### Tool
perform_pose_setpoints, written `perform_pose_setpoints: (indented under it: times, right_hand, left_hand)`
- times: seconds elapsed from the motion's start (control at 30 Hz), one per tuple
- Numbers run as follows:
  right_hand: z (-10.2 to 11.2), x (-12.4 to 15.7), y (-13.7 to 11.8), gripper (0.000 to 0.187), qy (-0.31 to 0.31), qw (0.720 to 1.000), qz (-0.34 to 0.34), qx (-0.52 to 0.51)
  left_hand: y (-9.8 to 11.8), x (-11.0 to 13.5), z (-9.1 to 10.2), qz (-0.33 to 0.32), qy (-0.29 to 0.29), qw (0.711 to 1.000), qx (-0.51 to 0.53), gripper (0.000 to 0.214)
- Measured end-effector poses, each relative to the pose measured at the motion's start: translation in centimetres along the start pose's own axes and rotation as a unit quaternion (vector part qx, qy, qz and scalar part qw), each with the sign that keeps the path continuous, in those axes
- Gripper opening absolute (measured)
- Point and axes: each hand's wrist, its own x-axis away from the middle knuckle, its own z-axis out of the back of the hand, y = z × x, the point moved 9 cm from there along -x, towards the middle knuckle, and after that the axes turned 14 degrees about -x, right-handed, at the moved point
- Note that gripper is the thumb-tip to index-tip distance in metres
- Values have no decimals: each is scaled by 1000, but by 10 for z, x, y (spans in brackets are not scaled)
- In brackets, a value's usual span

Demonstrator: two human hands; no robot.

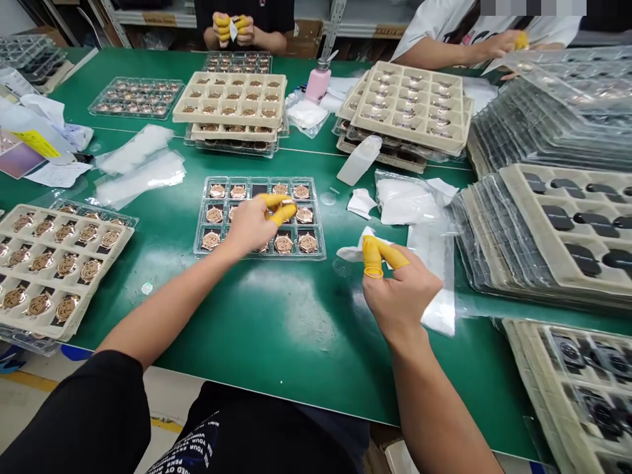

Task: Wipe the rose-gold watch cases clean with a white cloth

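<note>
Nearest, right hand (pixel 399 289) is pinching a white cloth (pixel 351 252) just above the green surface (pixel 276 329), while left hand (pixel 254 224), cots keeping skin off, is closing over copper pieces (pixel 284 243) in the clear tray (pixel 320 230), grasp uncertain.

White lettering on black shorts (pixel 207 441), upside down, unreadable; nothing else legible.

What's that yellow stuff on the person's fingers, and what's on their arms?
Yellow rubber finger covers sit on some fingers of the left hand and the right hand. No gloves, bare forearms, and a black sleeve on the left upper arm.
</note>
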Motion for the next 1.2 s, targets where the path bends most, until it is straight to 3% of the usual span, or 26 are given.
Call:
perform_pose_setpoints:
  times: [0.1, 0.2, 0.27, 0.3, 0.4, 0.47, 0.63, 0.7, 0.77, 0.87, 0.9, 0.93, 0.97, 1.03, 1.1, 1.2]
  right_hand:
    - [4, -1, -2, 28, 16, 1000, 10, -12]
    - [-2, 0, -6, 25, 6, 999, 35, -38]
    - [-10, 3, -10, 23, -16, 997, 56, -50]
    - [-13, 4, -11, 22, -25, 997, 62, -50]
    - [-16, 5, -10, 24, -31, 997, 46, -54]
    - [-15, 4, -6, 25, -33, 997, 13, -63]
    - [-16, 2, 3, 32, -68, 996, -54, 23]
    - [-18, 1, 9, 34, -84, 993, -77, 33]
    - [-21, 1, 18, 33, -98, 990, -104, 15]
    - [-36, 5, 36, 33, -151, 969, -171, -91]
    - [-41, 8, 41, 33, -168, 958, -192, -133]
    - [-46, 10, 44, 34, -179, 947, -207, -169]
    - [-49, 12, 46, 35, -186, 938, -218, -197]
    - [-52, 17, 46, 33, -190, 928, -233, -220]
    - [-49, 19, 41, 31, -185, 935, -233, -195]
    - [-39, 17, 28, 27, -163, 954, -205, -148]
  left_hand:
    - [-20, -67, 17, 17, -38, 983, -180, 31]
    - [-44, -108, 10, 43, -156, 938, -307, 45]
    - [-47, -112, 3, 21, -213, 907, -362, 45]
    - [-44, -111, 4, 6, -208, 897, -391, 42]
    - [-30, -99, 24, -2, -96, 873, -478, 35]
    - [-31, -89, 35, 16, -69, 858, -509, 35]
    - [-62, -86, 39, 37, -186, 831, -523, 42]
    - [-68, -88, 46, 43, -206, 834, -510, 46]
    - [-62, -84, 56, 60, -178, 854, -484, 45]
    - [-24, -52, 63, 48, -9, 940, -338, 40]
    - [-9, -33, 55, 24, 38, 973, -226, 37]
    - [3, -11, 39, 4, 41, 996, -84, 33]
    - [9, 10, 15, 3, 12, 999, 50, 33]
    - [16, 50, -39, 31, -84, 969, 231, 40]
    - [16, 77, -74, 42, -131, 947, 291, 38]
    - [11, 89, -93, 22, -161, 952, 261, 27]
